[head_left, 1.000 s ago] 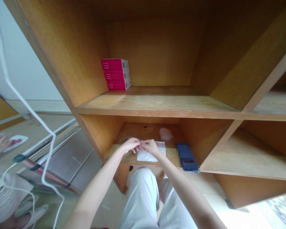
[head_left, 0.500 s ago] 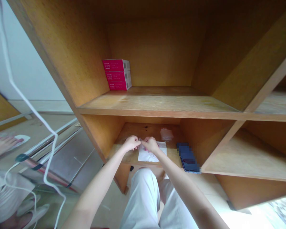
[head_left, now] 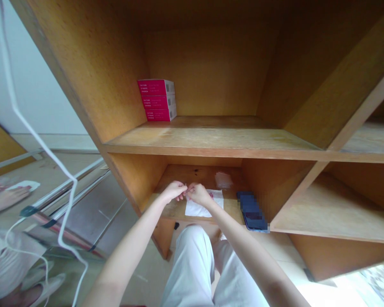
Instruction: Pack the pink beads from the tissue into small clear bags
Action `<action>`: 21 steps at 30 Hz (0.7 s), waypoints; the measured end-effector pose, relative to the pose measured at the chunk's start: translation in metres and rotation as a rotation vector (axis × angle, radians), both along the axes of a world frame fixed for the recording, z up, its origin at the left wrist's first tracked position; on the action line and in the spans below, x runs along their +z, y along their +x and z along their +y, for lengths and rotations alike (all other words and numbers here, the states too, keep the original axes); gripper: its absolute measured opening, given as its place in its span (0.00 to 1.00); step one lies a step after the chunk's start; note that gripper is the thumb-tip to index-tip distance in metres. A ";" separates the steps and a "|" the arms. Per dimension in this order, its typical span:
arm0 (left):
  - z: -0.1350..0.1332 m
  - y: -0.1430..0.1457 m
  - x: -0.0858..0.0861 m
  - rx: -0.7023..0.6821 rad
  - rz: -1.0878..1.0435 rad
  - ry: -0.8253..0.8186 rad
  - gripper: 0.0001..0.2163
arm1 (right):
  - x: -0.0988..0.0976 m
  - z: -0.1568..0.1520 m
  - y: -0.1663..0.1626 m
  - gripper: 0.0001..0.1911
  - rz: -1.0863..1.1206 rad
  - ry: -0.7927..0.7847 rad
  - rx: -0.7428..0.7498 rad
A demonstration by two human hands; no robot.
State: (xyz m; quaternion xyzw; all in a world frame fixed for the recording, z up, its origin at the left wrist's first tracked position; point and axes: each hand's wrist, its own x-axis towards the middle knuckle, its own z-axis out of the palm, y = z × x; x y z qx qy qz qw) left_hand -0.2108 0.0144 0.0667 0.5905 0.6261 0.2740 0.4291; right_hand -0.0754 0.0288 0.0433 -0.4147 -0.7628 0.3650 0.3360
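My left hand [head_left: 174, 191] is closed, its thumb and fingers pinched together at the left edge of a white sheet [head_left: 196, 209]. Against its fingertips, my right hand [head_left: 198, 194] is pinched shut too. Whatever lies between the fingers is too small to make out. Small red pieces [head_left: 211, 195] are on the sheet, partly covered by my right hand. Behind the sheet lies a flat stack of clear plastic [head_left: 224, 180], perhaps small bags.
A dark blue phone-like object [head_left: 253, 212], partly blurred, lies at the right on the lower shelf [head_left: 173, 212]. Pink boxes [head_left: 156, 102] are stacked on the upper shelf. A white cable [head_left: 51, 155] hangs at left, near another person's hand [head_left: 14, 197].
My right hand has shifted slightly left, and both hands now meet at the fingertips. More of the red pieces shows on the sheet. The other person's hand has moved a little.
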 end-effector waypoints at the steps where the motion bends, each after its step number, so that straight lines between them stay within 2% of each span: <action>1: 0.000 -0.001 0.001 -0.004 0.017 0.008 0.08 | 0.000 0.000 0.000 0.05 0.004 0.004 -0.013; 6: -0.002 -0.004 0.007 -0.009 0.217 0.068 0.08 | 0.003 -0.001 -0.001 0.09 0.001 0.054 -0.110; 12: -0.002 -0.005 0.014 0.013 0.375 0.106 0.11 | 0.019 -0.011 0.007 0.14 -0.035 0.192 0.055; 18: -0.003 -0.007 0.013 0.003 0.463 0.129 0.14 | 0.017 -0.003 0.009 0.17 -0.142 0.288 0.022; 21: -0.004 -0.005 0.014 -0.010 0.460 0.127 0.15 | 0.017 0.001 0.008 0.17 -0.198 0.312 0.068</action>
